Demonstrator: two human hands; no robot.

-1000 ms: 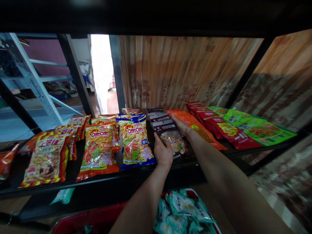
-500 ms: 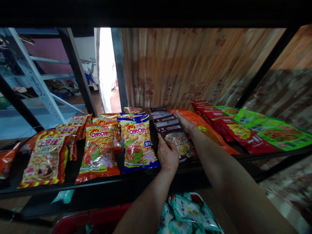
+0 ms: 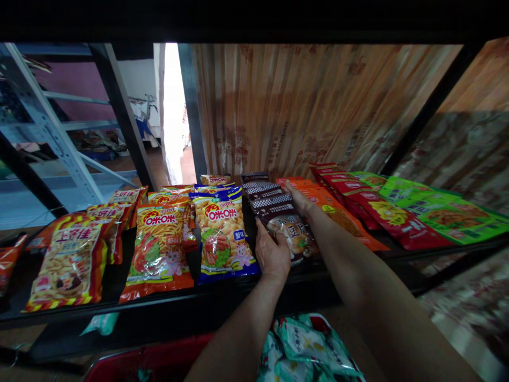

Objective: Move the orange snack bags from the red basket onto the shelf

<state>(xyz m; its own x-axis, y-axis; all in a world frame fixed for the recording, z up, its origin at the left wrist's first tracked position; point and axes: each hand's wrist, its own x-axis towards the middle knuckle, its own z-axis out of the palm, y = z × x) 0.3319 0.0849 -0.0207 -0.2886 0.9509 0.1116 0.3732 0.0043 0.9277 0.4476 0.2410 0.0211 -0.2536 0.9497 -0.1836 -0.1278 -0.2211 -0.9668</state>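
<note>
The front dark-brown snack bag (image 3: 297, 241) lies on the black shelf (image 3: 112, 280), more brown bags (image 3: 259, 185) lined up behind it. The left hand (image 3: 272, 252) touches its left edge, fingers loosely bent; the right hand (image 3: 301, 202) reaches along its right edge, and I cannot tell whether either grips. Left of it lies a blue-edged bag (image 3: 220, 236); right, orange bags (image 3: 338, 212). Below it, a basket (image 3: 323, 319) holds turquoise packets (image 3: 304, 342).

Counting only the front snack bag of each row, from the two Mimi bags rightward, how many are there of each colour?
Orange snack bags: 2
Blue snack bag: 1
Brown snack bag: 1
Red snack bag: 1
Green snack bag: 1
Total: 6
</note>
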